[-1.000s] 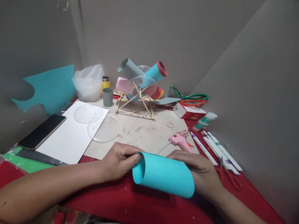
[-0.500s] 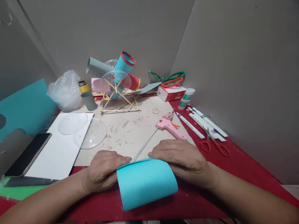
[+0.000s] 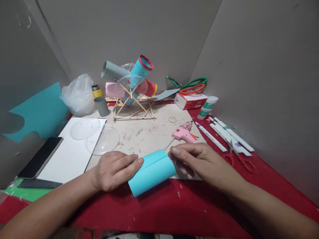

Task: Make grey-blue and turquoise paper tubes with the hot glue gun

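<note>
Got a blue tube (image 3: 152, 176) up over the near edge of the board (image 3: 139, 136), with the seam facing up and the right end tipped higher. Clamping the left end with the left hand (image 3: 116, 171), thumb and fingers down on the paper. Got the right hand (image 3: 203, 159) at the other end with fingers loosely curled; honestly can't tell if gripping or just beside it. Can see a pink glue gun (image 3: 183, 132) just beyond, lying on the board. Looking right, can spot scissors (image 3: 234, 152) lying over some markers (image 3: 211, 136) on the red desk (image 3: 179, 212). Over left, can see a phone (image 3: 41, 157) on the edge of a white sheet (image 3: 72, 154). Farther back, can make out a stick wheel (image 3: 131, 91) near a grey cup (image 3: 101, 106).
</note>
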Motion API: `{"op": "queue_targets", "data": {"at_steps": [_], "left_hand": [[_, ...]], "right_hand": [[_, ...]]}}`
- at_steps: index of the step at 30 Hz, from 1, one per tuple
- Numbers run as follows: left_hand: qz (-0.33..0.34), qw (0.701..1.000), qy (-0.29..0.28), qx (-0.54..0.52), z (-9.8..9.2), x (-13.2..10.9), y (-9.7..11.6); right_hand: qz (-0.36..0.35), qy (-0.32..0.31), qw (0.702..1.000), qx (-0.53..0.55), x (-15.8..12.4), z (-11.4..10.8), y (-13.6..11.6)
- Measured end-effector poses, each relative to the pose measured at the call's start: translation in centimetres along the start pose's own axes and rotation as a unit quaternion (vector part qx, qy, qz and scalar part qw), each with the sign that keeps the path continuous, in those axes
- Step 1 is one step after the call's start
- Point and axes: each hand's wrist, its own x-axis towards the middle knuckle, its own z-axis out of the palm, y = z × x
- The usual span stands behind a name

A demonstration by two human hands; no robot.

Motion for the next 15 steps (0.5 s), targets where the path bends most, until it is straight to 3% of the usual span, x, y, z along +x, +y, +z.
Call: {"op": "queue_targets", "data": {"at_steps": [2,4,11,15], "left_hand": [[0.025,0.999,0.010,0.016,0.1,0.0,-0.1],[0.046,0.998,0.012,0.030,0.2,0.2,0.0],[0.066,0.996,0.013,0.064,0.0,1.2,0.1],[0.011,0.999,-0.009,0.052,0.1,1.3,0.4]], "right_hand": [[0.061,-0.084,0.992,0.068,0.1,0.3,0.1],[0.084,-0.120,0.981,0.123,0.1,0.7,0.5],[0.146,-0.135,0.948,0.250,-0.1,1.1,0.7],[0.138,-0.119,0.954,0.237,0.0,0.9,0.6]]}}
